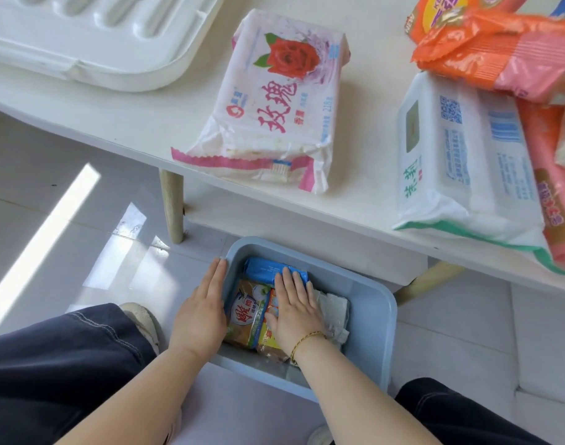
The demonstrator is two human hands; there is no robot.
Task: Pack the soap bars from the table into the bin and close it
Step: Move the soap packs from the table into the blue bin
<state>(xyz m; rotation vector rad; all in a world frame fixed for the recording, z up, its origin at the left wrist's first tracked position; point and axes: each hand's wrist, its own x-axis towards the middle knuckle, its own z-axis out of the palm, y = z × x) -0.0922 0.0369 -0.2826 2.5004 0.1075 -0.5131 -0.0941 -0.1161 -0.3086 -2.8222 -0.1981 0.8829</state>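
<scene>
Pressing soap bars (258, 311) into bin (376, 319), hands (294, 311) flat.

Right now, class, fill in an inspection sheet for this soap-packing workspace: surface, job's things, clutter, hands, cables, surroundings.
Surface: white table, soap packs on it.
Job's things: blue bin on the floor, open, several packs inside; rose soap pack, white-green pack and orange packs on the table; white lid on the table.
Clutter: nothing seen.
Hands: left hand flat on the bin's wall; right hand pressing packs inside.
Cables: nothing seen.
Surroundings: tiled floor, sunlit.
</scene>
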